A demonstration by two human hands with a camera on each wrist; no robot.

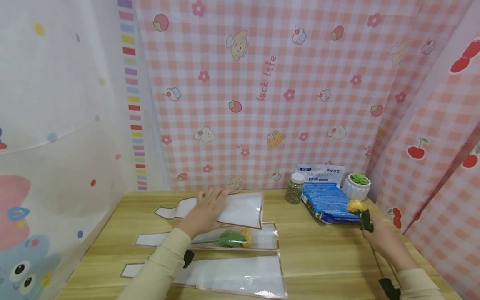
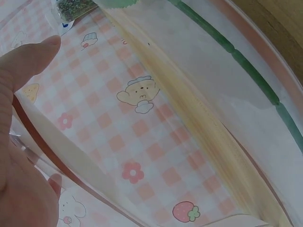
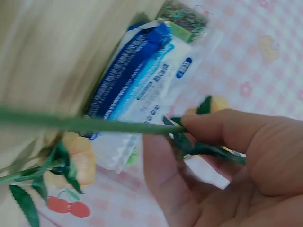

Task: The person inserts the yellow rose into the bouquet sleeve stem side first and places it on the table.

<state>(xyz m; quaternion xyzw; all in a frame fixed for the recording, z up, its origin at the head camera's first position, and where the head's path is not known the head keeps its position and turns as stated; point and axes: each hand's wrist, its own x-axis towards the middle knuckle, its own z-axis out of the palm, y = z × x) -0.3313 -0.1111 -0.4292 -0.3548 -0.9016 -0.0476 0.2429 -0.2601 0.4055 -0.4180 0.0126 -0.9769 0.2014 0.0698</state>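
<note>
Blue pkt (image 1: 330, 199) nr jar (image 1: 294, 189) & potted succulent (image 1: 357, 187); checked cloth (image 1: 262, 121) behind.

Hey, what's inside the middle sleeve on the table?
The middle sleeve holds a yellow-orange flower with green leaves and part of its stem. The left forearm crosses the sleeve, so the stem's lower end can't be seen.

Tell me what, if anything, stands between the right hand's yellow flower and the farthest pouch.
In the head view, the blue packet lies straight between flower and pouch; nothing visible blocks a path on its near side.
</note>
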